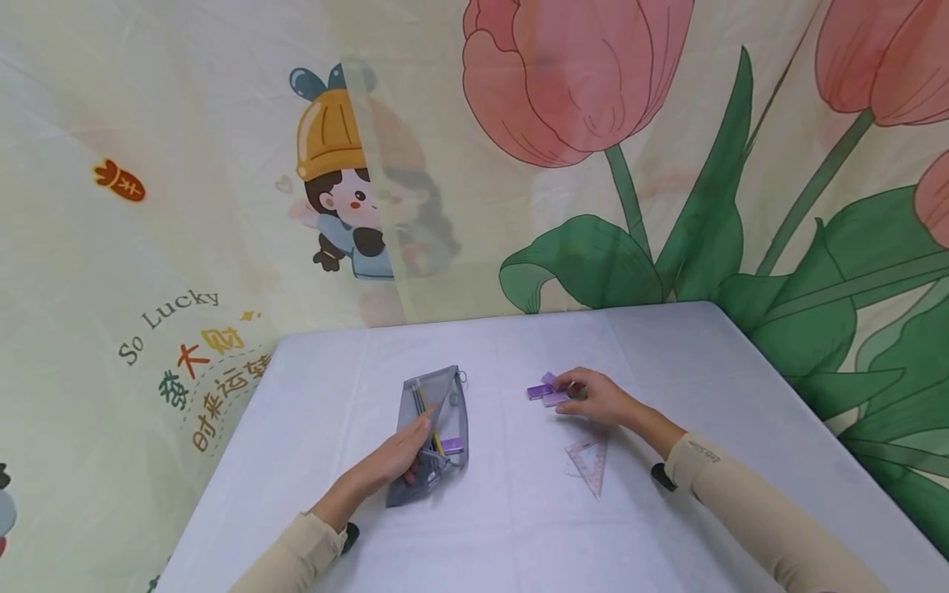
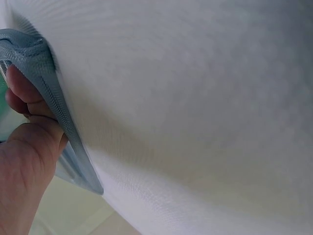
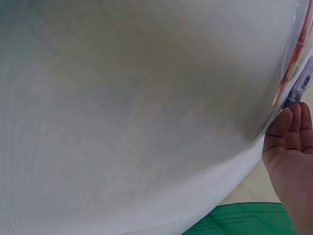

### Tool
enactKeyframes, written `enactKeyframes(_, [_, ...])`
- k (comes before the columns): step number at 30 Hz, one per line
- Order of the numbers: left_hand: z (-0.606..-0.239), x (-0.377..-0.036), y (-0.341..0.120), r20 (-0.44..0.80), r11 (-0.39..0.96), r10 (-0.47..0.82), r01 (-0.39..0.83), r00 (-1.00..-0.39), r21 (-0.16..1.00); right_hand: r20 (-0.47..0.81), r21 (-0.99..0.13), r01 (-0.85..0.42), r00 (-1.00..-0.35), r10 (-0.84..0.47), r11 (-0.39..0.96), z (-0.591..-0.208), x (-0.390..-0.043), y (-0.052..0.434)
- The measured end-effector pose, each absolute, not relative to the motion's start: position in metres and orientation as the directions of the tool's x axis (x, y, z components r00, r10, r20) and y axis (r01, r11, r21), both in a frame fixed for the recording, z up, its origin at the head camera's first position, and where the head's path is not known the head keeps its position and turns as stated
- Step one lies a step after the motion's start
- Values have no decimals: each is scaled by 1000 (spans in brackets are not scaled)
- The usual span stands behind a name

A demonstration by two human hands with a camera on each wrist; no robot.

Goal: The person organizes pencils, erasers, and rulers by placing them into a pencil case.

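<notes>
A grey see-through zip pencil case (image 1: 458, 412) lies on the table at centre left, with several pencils (image 1: 424, 403) and a purple block (image 1: 452, 445) showing in it. My left hand (image 1: 400, 451) grips its near end by the zipped opening; in the left wrist view the fingers reach under the grey zip edge (image 2: 58, 98). To the right, my right hand (image 1: 600, 399) pinches at a group of small purple blocks (image 1: 539, 393), eraser-like in size. The right wrist view shows the fingertips right at a purple block with a barcode (image 3: 302, 81).
A clear set square (image 1: 591, 468) with pinkish markings lies just nearer than my right hand. The table (image 1: 504, 543) has a white cloth. Behind it hangs a curtain (image 1: 474, 206) printed with tulips and a cartoon figure.
</notes>
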State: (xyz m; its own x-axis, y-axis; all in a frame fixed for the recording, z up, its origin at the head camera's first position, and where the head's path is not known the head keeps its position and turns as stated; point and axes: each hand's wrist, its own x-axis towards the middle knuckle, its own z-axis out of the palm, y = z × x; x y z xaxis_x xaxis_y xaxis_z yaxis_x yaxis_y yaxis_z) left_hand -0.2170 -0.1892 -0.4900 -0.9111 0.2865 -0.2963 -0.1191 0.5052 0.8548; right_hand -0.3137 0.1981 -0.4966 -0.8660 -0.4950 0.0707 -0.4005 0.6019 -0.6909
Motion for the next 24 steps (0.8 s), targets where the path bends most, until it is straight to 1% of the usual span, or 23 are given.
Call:
enactKeyframes(7, [-491,-221,-190,-290,516,300,-101,-909,850,81,-664,-412,-869,-488,624,-500,-315,199])
enactKeyframes(13, [-491,-221,-189,-292,513,307,-101,-906,853,48,-654,-374,-888,-457,658,-501,-317,199])
enactKeyframes(20, [-490,-219,-190,-298,519,289,-113,-910,847,15,-629,-389,-872,-489,673,-498,-317,196])
enactKeyframes(24, [-491,-219,-191,-301,521,294,-112,-907,846,-9,-614,-366,-882,-470,699,-496,-317,192])
